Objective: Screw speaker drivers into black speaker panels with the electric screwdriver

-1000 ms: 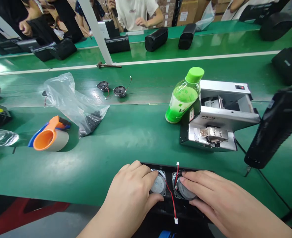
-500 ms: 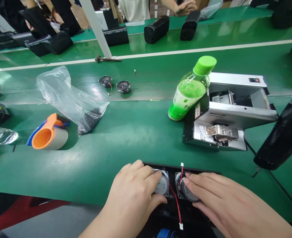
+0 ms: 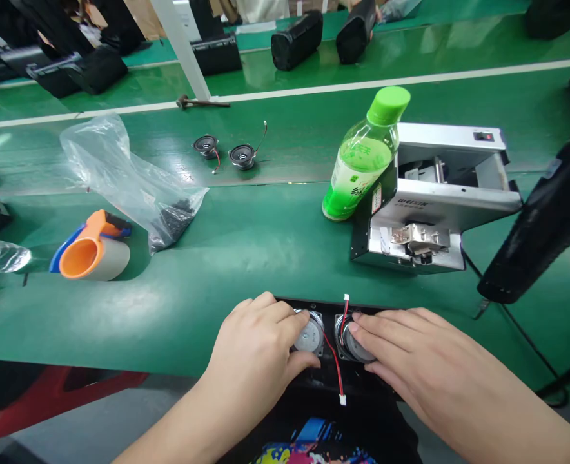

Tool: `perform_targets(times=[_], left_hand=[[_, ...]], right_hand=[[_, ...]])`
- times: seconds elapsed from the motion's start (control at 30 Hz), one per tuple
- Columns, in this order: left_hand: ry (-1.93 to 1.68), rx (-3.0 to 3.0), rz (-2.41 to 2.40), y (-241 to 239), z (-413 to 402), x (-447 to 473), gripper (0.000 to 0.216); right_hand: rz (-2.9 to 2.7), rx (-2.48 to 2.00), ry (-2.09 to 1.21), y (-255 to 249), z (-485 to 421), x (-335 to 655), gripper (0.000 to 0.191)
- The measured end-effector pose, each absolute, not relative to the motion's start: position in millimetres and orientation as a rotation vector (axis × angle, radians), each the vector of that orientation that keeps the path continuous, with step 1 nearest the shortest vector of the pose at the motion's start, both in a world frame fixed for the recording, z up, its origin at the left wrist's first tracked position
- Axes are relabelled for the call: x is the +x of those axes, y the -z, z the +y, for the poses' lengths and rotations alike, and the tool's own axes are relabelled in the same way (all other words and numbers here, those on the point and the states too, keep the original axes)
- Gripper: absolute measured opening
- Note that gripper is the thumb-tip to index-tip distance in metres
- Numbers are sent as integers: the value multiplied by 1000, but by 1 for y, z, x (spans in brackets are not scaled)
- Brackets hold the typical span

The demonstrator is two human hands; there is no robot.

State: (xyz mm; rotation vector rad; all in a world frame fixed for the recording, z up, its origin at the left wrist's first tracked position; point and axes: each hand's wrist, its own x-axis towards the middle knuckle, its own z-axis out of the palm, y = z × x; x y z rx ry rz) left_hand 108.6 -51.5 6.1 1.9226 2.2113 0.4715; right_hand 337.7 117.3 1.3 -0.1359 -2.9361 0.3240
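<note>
Two small round speaker drivers lie magnet side up in a black housing [image 3: 331,380] at the table's near edge. My left hand [image 3: 258,341] is closed round the left speaker driver [image 3: 310,336], fingers over its far side and thumb at its near side. On the right speaker driver [image 3: 357,345], my right hand [image 3: 405,351] rests with its fingers pressed together over the magnet, partly hiding it. A red wire [image 3: 334,364] with a white plug runs toward me between the drivers. Another short wire [image 3: 345,309] points away from me.
A green-capped bottle [image 3: 362,158] stands against a silver machine [image 3: 434,200]. A black power tool [image 3: 531,238] hangs at right. Leftward lie a tape dispenser [image 3: 94,251] and a plastic bag of dark small parts [image 3: 140,187]. Two loose speaker drivers [image 3: 242,156] and a hammer [image 3: 202,102] lie farther back.
My view has tipped slightly, so the table things sit higher in the picture. Both hands stay on the drivers. Across the table, a co-worker's hand has come down to a black box.
</note>
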Motion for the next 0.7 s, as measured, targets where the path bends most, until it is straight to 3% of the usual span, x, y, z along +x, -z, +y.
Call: perform_targets(times=[0.1,0.47,0.57,0.63,0.7], left_hand=[[-403,1919,2132,-12,-52,103,51],[-297,1961,2108,-14,-61,101,53],[-545,2010,2181,-7,-75,95,55],[-717,1999,2242,-2,-82,92,56],[-760,2050,2253,1,-83,95,74]], right_hand=[[-2976,-148,-394,-1,122,341,26],[-2955,-171,-406,-10,117,348,32],[-2586,-386,-498,-24,130,358,27],[-2234,-612,-377,-27,147,364,27],[-1995,-799,-233,-21,167,366,35]])
